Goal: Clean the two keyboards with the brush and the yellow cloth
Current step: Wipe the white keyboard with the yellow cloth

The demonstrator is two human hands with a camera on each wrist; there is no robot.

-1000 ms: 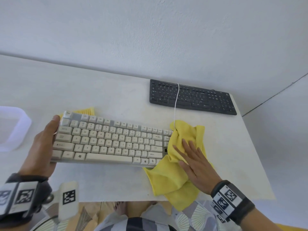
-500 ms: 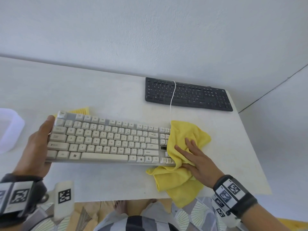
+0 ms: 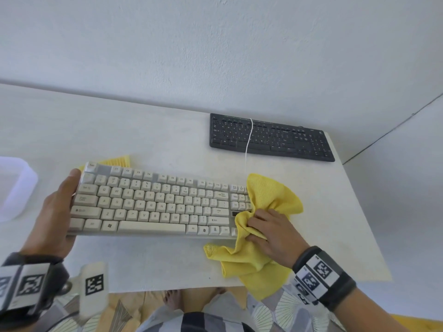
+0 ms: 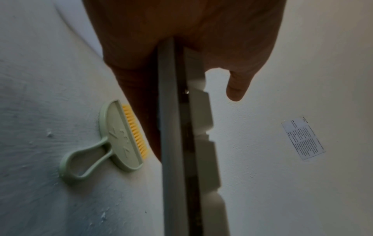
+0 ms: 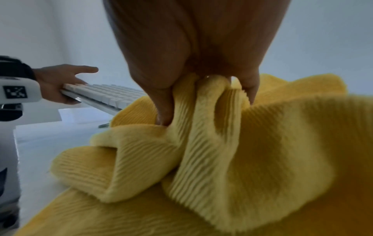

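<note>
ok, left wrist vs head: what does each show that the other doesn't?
Left wrist only: the whole green brush with its loop handle, lying on the table, and a printed label.
Head only: the black keyboard, the yellow cloth bunched in the right hand, a white tub.
Both: the left hand holding the white keyboard.

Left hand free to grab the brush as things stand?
Probably not yet. The left hand grips the left end of the white keyboard, so it is occupied. The brush lies on the table just behind that end, with nothing on top of it, close once the hand lets go.
</note>
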